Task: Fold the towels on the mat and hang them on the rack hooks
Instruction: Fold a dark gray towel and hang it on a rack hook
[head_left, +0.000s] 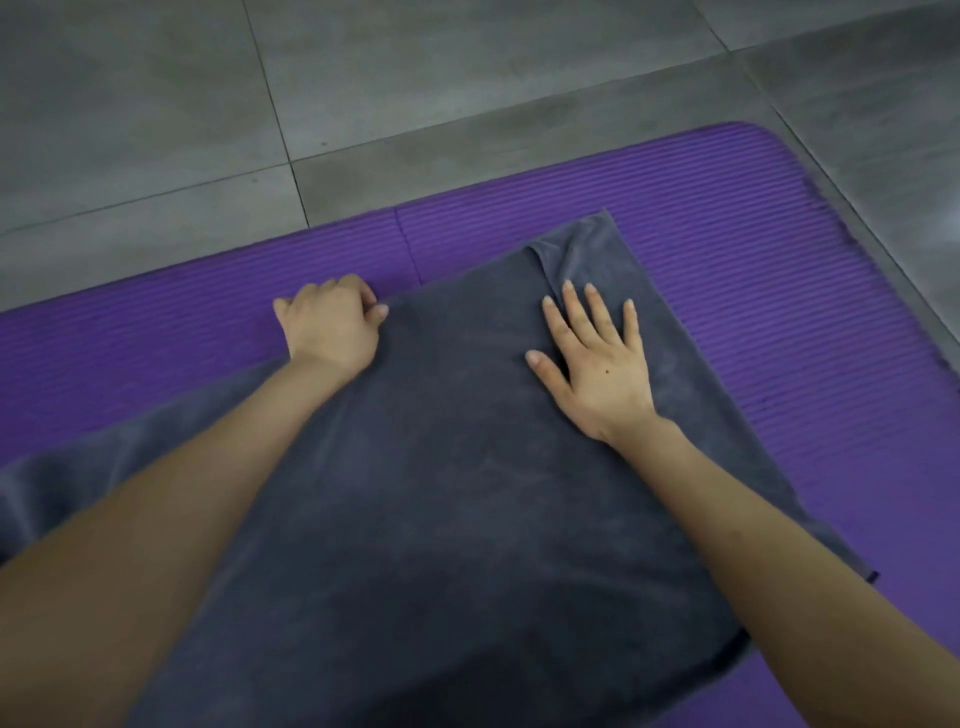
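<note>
A dark grey towel (447, 467) lies spread across the purple ribbed mat (753, 260), with a small crease near its far right corner. My left hand (332, 325) sits at the towel's far left edge, its fingers curled around that edge. Flat on the towel near the far right corner lies my right hand (592, 358), fingers straight and spread, pressing the cloth down. Both forearms reach over the towel from the near side. No rack or hooks show in this view.
Grey floor tiles (363, 88) surround the mat on the far side and to the right. The mat's rounded far right corner (748, 130) is visible. A seam (405, 244) crosses the mat just beyond the towel.
</note>
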